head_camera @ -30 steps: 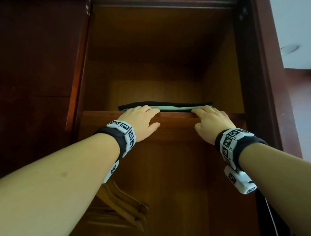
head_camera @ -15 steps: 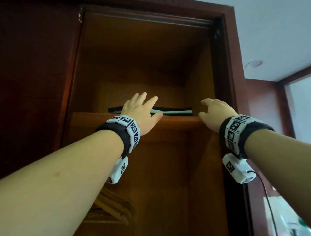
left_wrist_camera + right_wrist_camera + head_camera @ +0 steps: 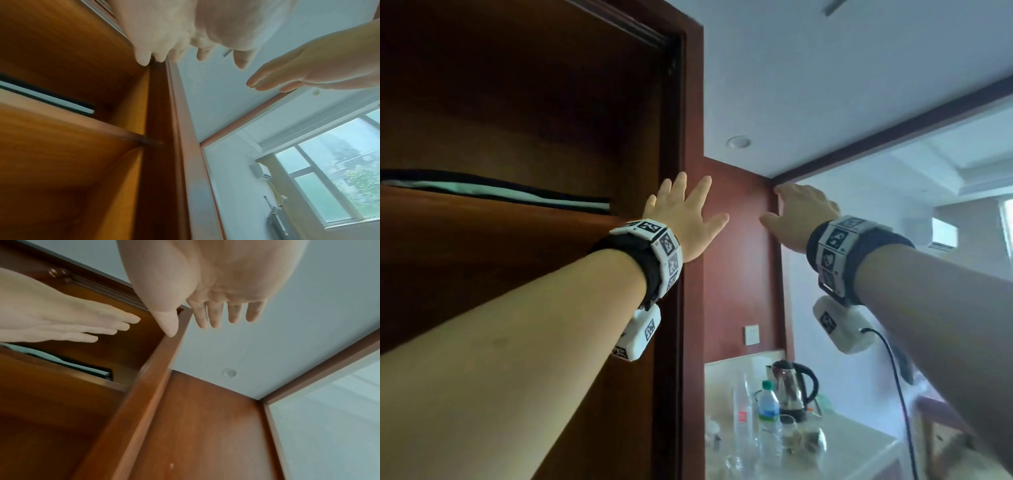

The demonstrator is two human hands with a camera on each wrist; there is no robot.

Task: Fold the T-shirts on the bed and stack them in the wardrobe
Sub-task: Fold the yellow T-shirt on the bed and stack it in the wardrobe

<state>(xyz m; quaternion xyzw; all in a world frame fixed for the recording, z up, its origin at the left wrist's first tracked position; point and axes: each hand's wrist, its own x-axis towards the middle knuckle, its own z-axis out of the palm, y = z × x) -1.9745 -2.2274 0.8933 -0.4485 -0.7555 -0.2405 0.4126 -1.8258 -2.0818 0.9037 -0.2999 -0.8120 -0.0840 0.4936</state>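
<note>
Both hands were raised in front of the wardrobe and held nothing. The left hand [image 3: 683, 216] was spread flat, fingers straight and apart, in line with the wardrobe's right frame post [image 3: 690, 137]. The right hand [image 3: 799, 217] was also empty, its fingers relaxed and slightly bent, out to the right of the post against the red-brown wall panel [image 3: 739, 257].

Further in and to the left, the folded T-shirts [image 3: 500, 192] lay flat on the upper shelf [image 3: 482, 219], a dark one on top of a pale green one, close to the shelf's front edge.

Risk, as judged: the stack sat near the front lip, so a careless sleeve or hand could drag it off. The shelf was high; the next shirt placed by reach alone could push the pile askew. Below right, the kettle [image 3: 792, 387] and bottles [image 3: 767, 407] stood within range of a swinging arm or the trailing wrist cable [image 3: 893, 370].
</note>
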